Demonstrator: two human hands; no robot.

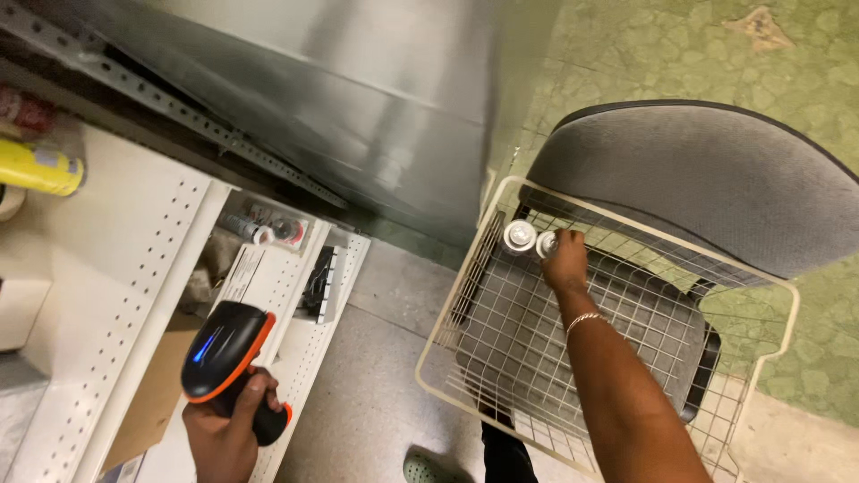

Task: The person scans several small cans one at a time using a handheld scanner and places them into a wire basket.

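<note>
Nearest the camera, at the lower left, the left hand (224,438) is clenched around the grip of a black and orange handheld scanner (224,353), whose head tilts up and away from the wrist and shows a small blue light on its dark top face. The scanner hangs over the edge of a white perforated shelf (134,241), with a strip of grey floor (376,376) running between the shelving and the basket. To the right, the right forearm stretches away from the body, a thin gold bracelet (586,319) around the wrist, and the right hand (566,261) reaches into a cream wire basket (447,309). That hand is closed on a white-capped can (548,243) standing at the basket's far left corner; a second white-capped can (519,235) stands just beside it, touching or nearly touching. The basket rests on the seat of a grey upholstered chair (707,179), the chair's padded back rising just behind the basket's far rim. A green shoe (429,469) shows at the bottom edge below the basket. Farther along the shelving, a lower tier holds small packaged goods (268,228) and a dark rack-like item (320,284), too small to identify. At the far left a yellow can (40,168) lies on its side on the upper shelf. Beyond everything, a broad brushed-metal panel (358,98) rises above a worn green patterned floor (680,54).
</note>
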